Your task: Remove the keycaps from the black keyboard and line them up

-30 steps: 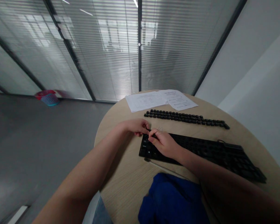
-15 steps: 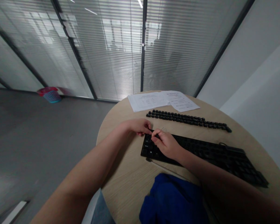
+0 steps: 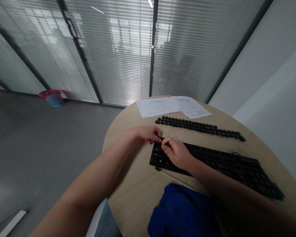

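Observation:
A black keyboard (image 3: pixel 212 158) lies across the round table. My left hand (image 3: pixel 151 133) is at its far left corner, fingers curled, the thumb side touching the corner. Just to the right, my right hand (image 3: pixel 176 152) is over the left part of the keyboard, thumb and index finger pinched on a thin wire tool (image 3: pixel 174 137), whose lower end is hidden by the fingers. Beyond the keyboard, loose black keycaps (image 3: pixel 187 124) stand in rows. Whether my left hand holds anything is too small to tell.
Printed papers (image 3: pixel 158 107) lie at the table's far edge (image 3: pixel 115 121). A blue cloth (image 3: pixel 182 210) is at the near side, with a thin stick-like brush (image 3: pixel 177 180) between it and the keyboard. A red and blue basket (image 3: pixel 54 98) stands on the floor by the glass wall.
The view has shifted very slightly. Both hands stay at the keyboard's far left corner, in nearly the same pose.

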Available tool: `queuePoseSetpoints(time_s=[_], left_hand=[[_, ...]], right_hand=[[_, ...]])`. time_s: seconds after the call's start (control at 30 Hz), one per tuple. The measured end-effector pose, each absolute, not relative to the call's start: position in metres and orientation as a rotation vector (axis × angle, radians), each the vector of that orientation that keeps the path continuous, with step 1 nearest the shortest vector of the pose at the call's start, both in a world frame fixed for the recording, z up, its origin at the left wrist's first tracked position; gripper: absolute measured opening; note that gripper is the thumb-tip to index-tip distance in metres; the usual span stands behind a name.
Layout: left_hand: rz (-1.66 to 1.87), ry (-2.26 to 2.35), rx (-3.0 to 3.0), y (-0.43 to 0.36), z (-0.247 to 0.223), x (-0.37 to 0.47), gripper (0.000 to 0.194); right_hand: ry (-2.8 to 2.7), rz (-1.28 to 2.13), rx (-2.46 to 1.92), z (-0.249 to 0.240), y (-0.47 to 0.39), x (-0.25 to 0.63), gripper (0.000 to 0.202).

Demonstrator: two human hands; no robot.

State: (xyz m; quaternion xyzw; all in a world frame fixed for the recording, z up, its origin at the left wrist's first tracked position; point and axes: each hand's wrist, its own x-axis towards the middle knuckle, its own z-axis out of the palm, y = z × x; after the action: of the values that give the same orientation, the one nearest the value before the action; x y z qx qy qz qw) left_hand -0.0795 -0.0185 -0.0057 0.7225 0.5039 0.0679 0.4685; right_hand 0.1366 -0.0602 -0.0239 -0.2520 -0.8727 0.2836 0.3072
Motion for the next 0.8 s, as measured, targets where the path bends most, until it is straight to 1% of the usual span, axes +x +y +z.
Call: queuePoseSetpoints(time_s=[0.8], left_hand=[[0.163,1.248,1.807,-0.0183,-0.0068,-0.0799,0.016]], right_hand=[[-2.303,0.78,-0.726,-0.0254,-0.0611,0.1371,0.016]])
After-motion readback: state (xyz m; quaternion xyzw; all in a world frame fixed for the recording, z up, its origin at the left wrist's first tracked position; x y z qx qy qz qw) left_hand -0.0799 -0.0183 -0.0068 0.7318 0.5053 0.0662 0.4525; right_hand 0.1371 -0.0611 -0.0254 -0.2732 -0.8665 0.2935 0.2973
